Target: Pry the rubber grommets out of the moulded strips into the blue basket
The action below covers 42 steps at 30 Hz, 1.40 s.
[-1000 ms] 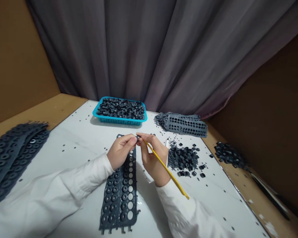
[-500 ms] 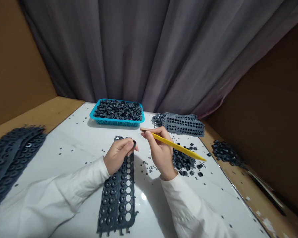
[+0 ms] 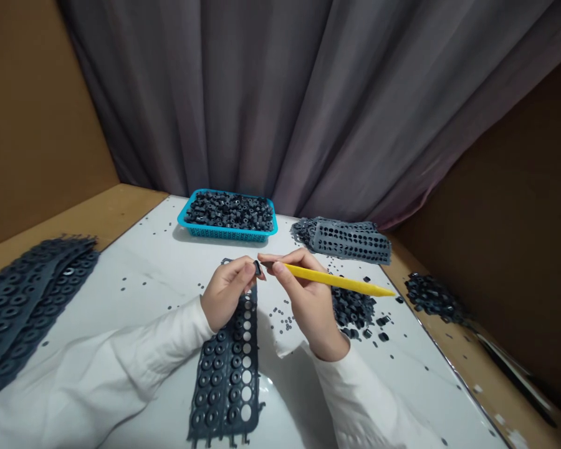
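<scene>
Between the thumb and fingers of my left hand (image 3: 227, 292) is a small black rubber piece (image 3: 257, 268). My right hand (image 3: 311, 302) is closed round a slim tool with a long, tapered yellow handle (image 3: 341, 279). Its short dark tip points left at the rubber piece, very close to it; whether they touch I cannot tell. Below my left hand lies a dark rubber sheet (image 3: 227, 374) with rows of raised rings, and a column of round holes along its right side. My left hand covers part of its far end.
A blue basket (image 3: 229, 234) full of small black pieces stands at the back. Perforated sheets (image 3: 350, 242) lie right of it, with a pile of black pieces (image 3: 353, 307) nearer. More ringed sheets (image 3: 32, 305) lie at left, another pile (image 3: 432, 296) at right. Small discs are scattered about.
My right hand has brought the tool's tip left and down to the rubber piece in my left hand. The whole view has shifted slightly.
</scene>
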Tool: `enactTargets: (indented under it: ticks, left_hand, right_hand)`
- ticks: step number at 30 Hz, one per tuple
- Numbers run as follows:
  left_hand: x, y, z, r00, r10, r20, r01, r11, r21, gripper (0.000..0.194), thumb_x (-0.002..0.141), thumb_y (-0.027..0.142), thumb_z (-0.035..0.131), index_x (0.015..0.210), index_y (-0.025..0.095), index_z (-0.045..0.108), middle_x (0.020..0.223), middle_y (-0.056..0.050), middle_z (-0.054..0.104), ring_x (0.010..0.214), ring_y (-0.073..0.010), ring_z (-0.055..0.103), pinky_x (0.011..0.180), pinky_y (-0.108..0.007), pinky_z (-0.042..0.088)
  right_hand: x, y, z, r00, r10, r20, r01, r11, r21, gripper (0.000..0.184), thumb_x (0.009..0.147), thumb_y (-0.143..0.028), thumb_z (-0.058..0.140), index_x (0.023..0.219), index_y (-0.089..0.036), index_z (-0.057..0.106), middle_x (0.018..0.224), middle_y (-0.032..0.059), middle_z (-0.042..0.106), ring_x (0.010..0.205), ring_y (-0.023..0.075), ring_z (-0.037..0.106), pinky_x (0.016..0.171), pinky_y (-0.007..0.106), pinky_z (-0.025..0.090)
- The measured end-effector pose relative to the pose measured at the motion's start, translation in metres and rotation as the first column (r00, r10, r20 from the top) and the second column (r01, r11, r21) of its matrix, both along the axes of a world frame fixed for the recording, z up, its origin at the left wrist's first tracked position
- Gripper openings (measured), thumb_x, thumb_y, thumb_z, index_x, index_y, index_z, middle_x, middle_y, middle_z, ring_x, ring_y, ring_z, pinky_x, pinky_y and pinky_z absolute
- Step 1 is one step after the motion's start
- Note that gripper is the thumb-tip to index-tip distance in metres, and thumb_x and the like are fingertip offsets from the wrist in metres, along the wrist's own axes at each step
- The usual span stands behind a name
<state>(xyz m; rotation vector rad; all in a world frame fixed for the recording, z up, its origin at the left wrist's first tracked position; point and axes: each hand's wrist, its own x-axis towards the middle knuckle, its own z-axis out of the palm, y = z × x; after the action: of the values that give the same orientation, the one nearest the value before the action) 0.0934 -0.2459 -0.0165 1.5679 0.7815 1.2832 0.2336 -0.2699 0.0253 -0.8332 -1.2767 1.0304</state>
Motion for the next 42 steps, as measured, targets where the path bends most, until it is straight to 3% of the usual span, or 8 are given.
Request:
enactTargets:
  ticks: [12,22,31,36,39,42]
  left_hand:
    - [0.000,0.001,0.000,0.999,0.007,-0.031,-0.007,1.000,0.017,0.039,0.092,0.044,0.037,0.072,0.015,0.053,0.056,0.004,0.039,0.055,-0.0100,0.037,0.055,-0.023,0.030]
    - [0.001,0.001,-0.001,0.999,0.035,-0.039,-0.033,0.999,0.033,0.041,0.091,0.047,0.038,0.069,0.015,0.053,0.054,0.004,0.039,0.053,-0.0104,0.037,0.053,-0.023,0.031]
    - [0.001,0.003,-0.005,0.998,0.044,-0.052,-0.044,0.999,0.012,0.041,0.091,0.047,0.039,0.070,0.016,0.055,0.053,0.004,0.038,0.053,-0.0111,0.037,0.053,-0.023,0.032]
    - [-0.001,0.000,-0.006,0.994,0.059,-0.096,-0.052,0.996,0.079,0.033,0.091,0.039,0.042,0.072,0.016,0.056,0.056,0.004,0.040,0.055,-0.0105,0.039,0.057,-0.023,0.033]
    - [-0.002,-0.004,-0.001,0.988,0.063,-0.140,-0.042,0.988,0.150,0.031,0.092,0.036,0.042,0.073,0.016,0.057,0.058,0.004,0.045,0.054,-0.0096,0.040,0.056,-0.022,0.033]
    - [-0.004,-0.003,0.000,0.986,0.092,-0.136,-0.072,0.988,0.139,0.031,0.092,0.036,0.041,0.073,0.016,0.057,0.056,0.004,0.043,0.053,-0.0096,0.040,0.055,-0.022,0.032]
  right_hand:
    - [-0.004,-0.002,-0.003,0.997,-0.055,0.050,0.053,0.998,0.031,0.009,0.080,-0.025,0.064,0.075,-0.020,0.058,0.083,0.0009,0.071,0.078,0.0139,0.067,0.072,0.027,0.053]
    - [-0.004,0.001,-0.011,0.992,-0.097,0.085,0.092,0.994,0.061,0.007,0.082,-0.026,0.062,0.079,-0.021,0.059,0.087,0.0025,0.070,0.079,0.0157,0.066,0.074,0.031,0.052]
    - [-0.003,-0.001,-0.011,0.941,-0.203,0.272,0.153,0.969,0.196,0.005,0.083,-0.021,0.060,0.078,-0.021,0.057,0.087,0.0023,0.071,0.079,0.0160,0.067,0.071,0.029,0.052]
    - [-0.002,0.006,-0.018,0.896,-0.245,0.370,0.144,0.949,0.279,0.005,0.082,-0.018,0.059,0.078,-0.020,0.057,0.085,0.0040,0.071,0.077,0.0168,0.067,0.071,0.029,0.051]
    - [0.003,0.016,-0.028,0.868,-0.263,0.422,0.171,0.955,0.244,0.006,0.083,-0.022,0.058,0.078,-0.019,0.058,0.080,0.0039,0.070,0.072,0.0171,0.066,0.067,0.029,0.050]
    - [0.007,0.023,-0.033,0.894,-0.261,0.365,0.223,0.964,0.142,0.010,0.083,-0.027,0.058,0.077,-0.020,0.058,0.079,0.0033,0.069,0.074,0.0175,0.066,0.067,0.029,0.050]
